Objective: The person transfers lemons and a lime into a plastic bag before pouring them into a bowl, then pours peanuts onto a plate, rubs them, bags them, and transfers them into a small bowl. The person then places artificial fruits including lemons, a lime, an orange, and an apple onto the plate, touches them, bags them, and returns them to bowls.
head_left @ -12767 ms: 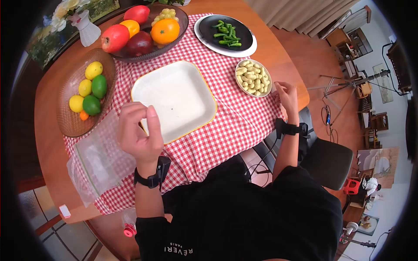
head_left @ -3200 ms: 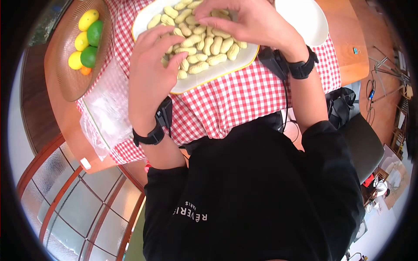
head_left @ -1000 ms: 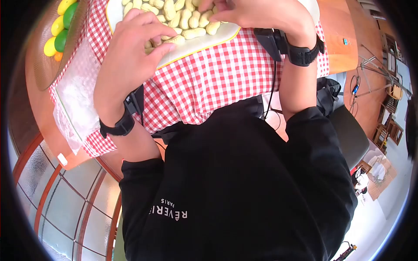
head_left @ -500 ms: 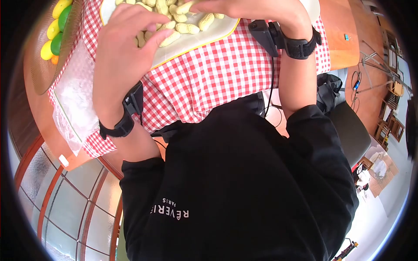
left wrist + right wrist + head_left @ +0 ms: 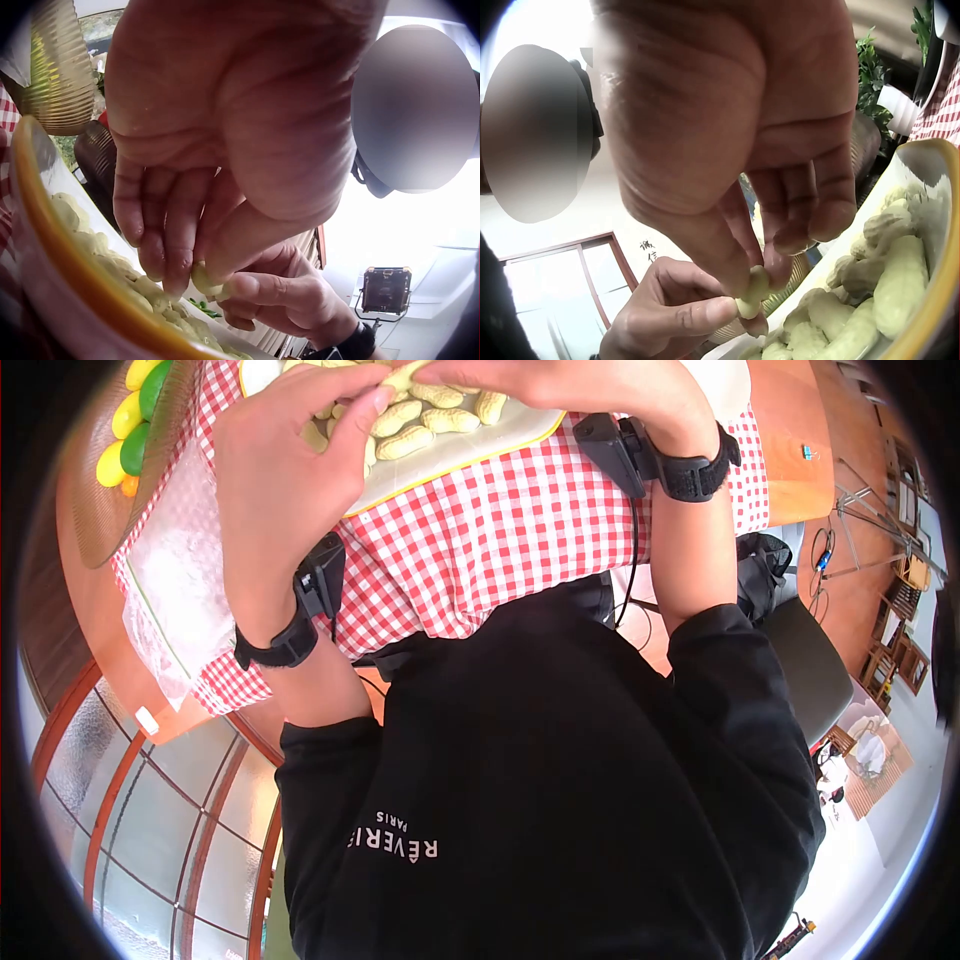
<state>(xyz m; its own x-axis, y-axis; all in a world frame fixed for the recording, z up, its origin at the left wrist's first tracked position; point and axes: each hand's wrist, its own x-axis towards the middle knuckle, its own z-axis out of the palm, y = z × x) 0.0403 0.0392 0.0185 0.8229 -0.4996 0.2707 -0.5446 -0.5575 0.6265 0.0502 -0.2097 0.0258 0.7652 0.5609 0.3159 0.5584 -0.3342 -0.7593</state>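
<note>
One peanut (image 5: 405, 374) is pinched between both hands above the white tray (image 5: 430, 473) at the top of the head view. The left hand (image 5: 290, 470) holds its near end with thumb and fingers; the right hand (image 5: 580, 385) pinches the other end. In the left wrist view the peanut (image 5: 204, 280) sits between the left fingertips and the right thumb. The right wrist view shows the peanut (image 5: 754, 291) gripped from both sides. Below the hands, several unshelled peanuts (image 5: 902, 285) lie in the yellow-rimmed tray (image 5: 936, 300).
An oval basket (image 5: 150, 490) with lemons and green fruit stands at the left. A clear plastic bag (image 5: 175, 595) lies on the checked cloth (image 5: 440, 550). A white plate (image 5: 725, 385) sits beyond the right wrist. A small clip (image 5: 809, 452) is on the wooden table.
The right hand has lifted a peanut from the tray and moved left to meet the left hand, whose fingertips now touch it too. Earlier, both hands were apart over the peanuts.
</note>
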